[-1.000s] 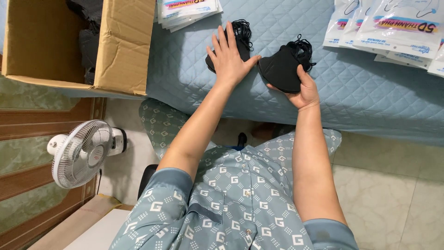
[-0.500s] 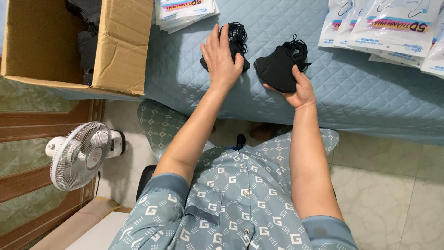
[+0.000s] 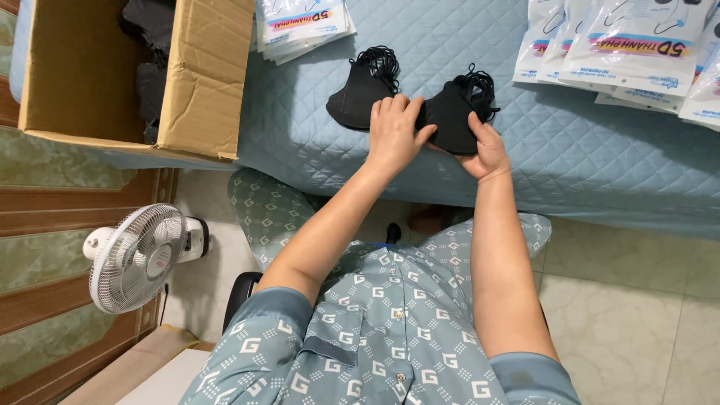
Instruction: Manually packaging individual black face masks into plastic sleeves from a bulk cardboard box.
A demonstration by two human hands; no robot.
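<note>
Two stacks of black face masks lie on the pale blue quilted surface [image 3: 585, 165]. My right hand [image 3: 484, 146] grips the right stack of black masks [image 3: 454, 112] from below, ear loops bunched at its top. My left hand [image 3: 394, 135] has its fingers laid against the left side of that same stack, thumb touching it. The left stack of black masks [image 3: 360, 91] rests on the quilt just beyond my left hand, partly hidden by the fingers.
An open cardboard box [image 3: 195, 82] with more black masks inside sits at the left. White printed packets lie in a pile at top centre [image 3: 300, 26] and fanned out at top right [image 3: 637, 45]. A small white fan [image 3: 139, 255] stands on the floor at left.
My left hand has left the left stack of masks and moved right to meet the right stack. My right hand still holds that stack, drawn slightly nearer the edge.
</note>
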